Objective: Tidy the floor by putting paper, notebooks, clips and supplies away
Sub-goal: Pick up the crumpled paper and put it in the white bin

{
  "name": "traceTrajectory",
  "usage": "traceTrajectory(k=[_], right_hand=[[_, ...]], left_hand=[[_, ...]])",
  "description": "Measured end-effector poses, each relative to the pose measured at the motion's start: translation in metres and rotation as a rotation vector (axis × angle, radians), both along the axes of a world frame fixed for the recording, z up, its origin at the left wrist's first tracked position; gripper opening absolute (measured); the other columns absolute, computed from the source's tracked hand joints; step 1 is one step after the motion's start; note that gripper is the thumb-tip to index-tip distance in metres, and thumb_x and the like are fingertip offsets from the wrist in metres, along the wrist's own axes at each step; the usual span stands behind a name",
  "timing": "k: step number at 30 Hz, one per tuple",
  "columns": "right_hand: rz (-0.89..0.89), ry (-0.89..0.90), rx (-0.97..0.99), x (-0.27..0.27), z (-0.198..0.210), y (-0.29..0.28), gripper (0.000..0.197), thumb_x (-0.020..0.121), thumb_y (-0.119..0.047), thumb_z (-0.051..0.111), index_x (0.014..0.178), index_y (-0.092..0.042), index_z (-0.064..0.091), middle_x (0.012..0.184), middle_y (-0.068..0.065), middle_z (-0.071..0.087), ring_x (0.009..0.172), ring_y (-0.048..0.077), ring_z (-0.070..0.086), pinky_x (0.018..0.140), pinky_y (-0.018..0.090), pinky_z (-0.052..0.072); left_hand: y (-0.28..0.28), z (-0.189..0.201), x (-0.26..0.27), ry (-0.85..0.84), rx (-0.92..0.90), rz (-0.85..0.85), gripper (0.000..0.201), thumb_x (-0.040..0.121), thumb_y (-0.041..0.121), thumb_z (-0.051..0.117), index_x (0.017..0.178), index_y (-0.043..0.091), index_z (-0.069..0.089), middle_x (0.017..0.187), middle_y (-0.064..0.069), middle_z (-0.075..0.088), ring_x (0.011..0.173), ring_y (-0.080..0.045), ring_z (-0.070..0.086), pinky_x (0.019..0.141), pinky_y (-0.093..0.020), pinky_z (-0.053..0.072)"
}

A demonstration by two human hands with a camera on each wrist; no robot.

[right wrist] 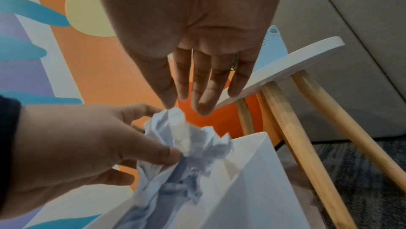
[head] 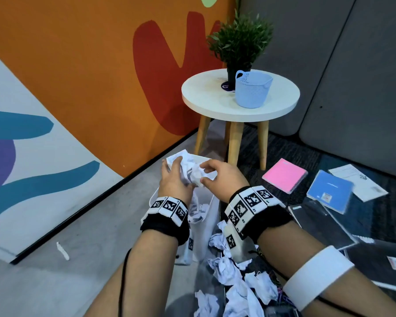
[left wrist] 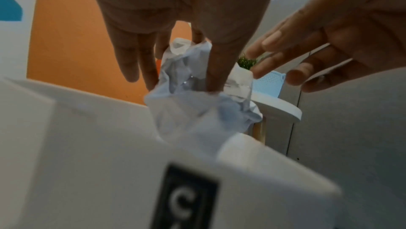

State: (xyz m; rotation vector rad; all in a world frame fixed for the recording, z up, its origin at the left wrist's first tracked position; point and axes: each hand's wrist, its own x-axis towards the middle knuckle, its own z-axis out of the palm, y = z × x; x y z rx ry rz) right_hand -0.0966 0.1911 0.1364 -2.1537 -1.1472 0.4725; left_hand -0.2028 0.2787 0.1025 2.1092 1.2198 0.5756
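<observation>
Above bag rim (head: 206,159), crumpled paper (head: 192,172).

orange mural wall (head: 96,72) | grey floor (head: 55,282) | round white table (head: 215,104)

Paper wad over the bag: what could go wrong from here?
1. The left hand alone grips the wad; the right hand is open, so loose folds may snag the bag rim and spill.
2. The bag looks soft and may tip when stuffed.
3. Loose wads under the forearms may scatter.
</observation>
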Motion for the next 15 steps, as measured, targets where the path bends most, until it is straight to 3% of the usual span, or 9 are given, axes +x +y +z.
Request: traceTrajectory(k=[2, 5, 8, 15], right_hand=[[0.001, -0.023, -0.029, 0.006, -0.004, -0.007, 0.027, 0.085, -0.026, 0.061, 0.111, -0.031, 0.061, 0.110, -0.010, 0.065, 0.102, 0.014, 0.061, 0.093, 0.034, 0.049], [-0.049, -0.027, -0.051, 0.015, -0.008, -0.021, 0.018, 0.085, -0.023, 0.059, 0.100, -0.029, 0.065, 0.092, -0.012, 0.064, 0.089, 0.016, 0.063, 0.086, 0.035, 0.053], [-0.125, -0.046, -0.057, 0.025, -0.012, -0.036, 0.015, 0.082, -0.022, 0.058, 0.091, -0.031, 0.066, 0.087, -0.009, 0.067, 0.087, 0.017, 0.064, 0.081, 0.034, 0.054], [-0.280, -0.027, -0.105, 0.061, -0.034, -0.095, 0.009, 0.084, -0.024, 0.060, 0.090, -0.028, 0.066, 0.077, -0.011, 0.063, 0.082, 0.014, 0.063, 0.077, 0.029, 0.052]], left_hand=[[-0.001, -0.006, 0.000, 0.106, 0.006, -0.003, 0.081, 0.084, 0.018, 0.065, 0.148, 0.035, 0.019, 0.160, -0.006, -0.003, 0.129, -0.031, 0.044, 0.095, -0.034, 0.044], [-0.007, -0.008, 0.006, 0.223, 0.069, -0.018, 0.080, 0.087, 0.027, 0.060, 0.150, 0.035, 0.012, 0.160, -0.005, -0.009, 0.139, -0.032, 0.030, 0.104, -0.042, 0.041], [-0.017, -0.006, 0.022, 0.261, 0.150, -0.072, 0.071, 0.087, 0.030, 0.058, 0.148, 0.030, 0.021, 0.160, -0.003, 0.001, 0.143, -0.026, 0.023, 0.113, -0.042, 0.029], [-0.068, -0.028, 0.063, 0.342, 0.262, -0.344, 0.040, 0.087, 0.033, 0.053, 0.127, 0.030, 0.048, 0.151, 0.001, 0.031, 0.136, -0.022, 0.033, 0.115, -0.045, 0.019]])
